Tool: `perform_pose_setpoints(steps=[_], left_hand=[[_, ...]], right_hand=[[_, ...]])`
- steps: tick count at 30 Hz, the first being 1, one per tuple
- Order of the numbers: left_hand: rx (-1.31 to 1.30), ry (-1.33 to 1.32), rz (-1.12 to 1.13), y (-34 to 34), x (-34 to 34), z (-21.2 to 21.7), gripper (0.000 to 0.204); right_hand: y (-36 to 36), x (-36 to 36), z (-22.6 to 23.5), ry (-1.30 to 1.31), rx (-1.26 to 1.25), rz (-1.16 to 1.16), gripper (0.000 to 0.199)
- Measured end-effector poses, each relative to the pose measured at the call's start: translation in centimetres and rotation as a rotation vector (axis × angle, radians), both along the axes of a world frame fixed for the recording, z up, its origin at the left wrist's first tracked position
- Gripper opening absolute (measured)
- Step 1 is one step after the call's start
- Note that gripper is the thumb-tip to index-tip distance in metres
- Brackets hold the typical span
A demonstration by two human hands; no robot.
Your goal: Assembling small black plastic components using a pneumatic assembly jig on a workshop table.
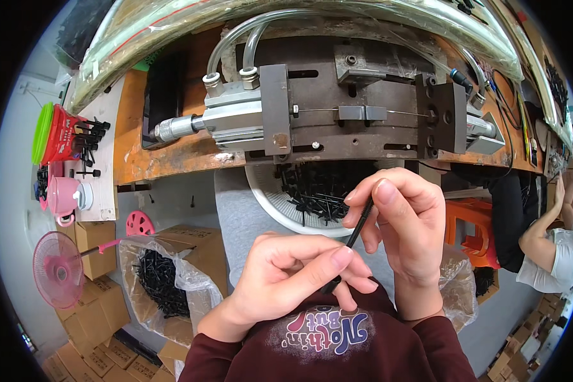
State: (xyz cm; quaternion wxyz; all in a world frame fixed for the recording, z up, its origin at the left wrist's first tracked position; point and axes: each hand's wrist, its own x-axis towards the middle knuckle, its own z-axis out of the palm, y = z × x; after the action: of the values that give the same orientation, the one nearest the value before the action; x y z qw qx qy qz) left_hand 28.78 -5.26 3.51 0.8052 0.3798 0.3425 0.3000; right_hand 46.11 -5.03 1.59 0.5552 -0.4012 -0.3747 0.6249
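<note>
A slim black rod [359, 225] slants in front of my chest, its upper end toward the machine. Near that upper end, the thumb and fingers of my right hand [406, 223] pinch it. Lower down, my left hand [293, 272] is closed on the same rod, with its thumb over it. A thicker dark part shows at the lower end, partly hidden by the left fingers. Just beyond my hands, a white basket [275, 219] on my lap holds many thin black pieces [318, 194].
A metal clamping machine [356, 137] with clear air hoses [253, 44] stands on the wooden bench [153, 167]. At left are a pink fan [58, 269], a bag-lined box [162, 280] of black pieces and a pink cup [62, 196]. Another person [551, 254] sits at right by an orange stool [471, 223].
</note>
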Motion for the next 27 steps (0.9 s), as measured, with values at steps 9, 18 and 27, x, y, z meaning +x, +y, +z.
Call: perform_pose_setpoints(steps=[9, 18, 27], left_hand=[[0.070, 0.051, 0.018, -0.21, -0.16, 0.37, 0.027], [0.092, 0.069, 0.032, -0.32, -0.12, 0.41, 0.027], [0.086, 0.061, 0.048, -0.40, -0.05, 0.31, 0.029]], right_hand=[[-0.30, -0.40, 0.24, -0.022, 0.031, -0.026, 0.022], [-0.49, -0.67, 0.39, -0.059, 0.060, -0.034, 0.025], [-0.53, -0.70, 0.17, -0.039, 0.086, -0.023, 0.026]])
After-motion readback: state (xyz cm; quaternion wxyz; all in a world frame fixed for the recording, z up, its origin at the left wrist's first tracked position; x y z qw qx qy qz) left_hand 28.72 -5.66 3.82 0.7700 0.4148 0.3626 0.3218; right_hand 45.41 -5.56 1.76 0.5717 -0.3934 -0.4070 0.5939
